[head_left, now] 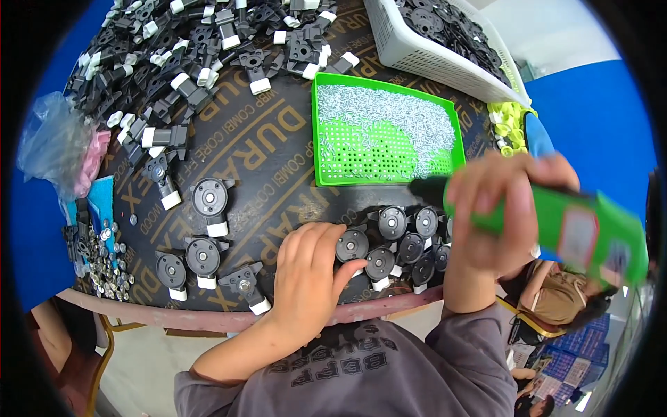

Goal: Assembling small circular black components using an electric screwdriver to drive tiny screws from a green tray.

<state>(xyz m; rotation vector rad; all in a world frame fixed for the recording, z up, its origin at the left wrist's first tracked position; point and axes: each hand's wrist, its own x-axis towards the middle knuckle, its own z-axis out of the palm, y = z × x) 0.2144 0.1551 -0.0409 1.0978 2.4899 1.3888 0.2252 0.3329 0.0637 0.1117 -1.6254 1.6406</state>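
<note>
While right grip (497,208) clasps tool (583,233), half-open left grip (306,267) touches disc (352,246) on dark table (278,174).

Screws (389,104) in tray (319,139); basket (445,75) behind; disc assemblies (392,223) in front.

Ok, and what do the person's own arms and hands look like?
The left grip is bare, with no glove or ring showing. The right grip looks ungloved too, but is blurred. Both forearms are uncovered below short, plain dark grey sleeves.
</note>
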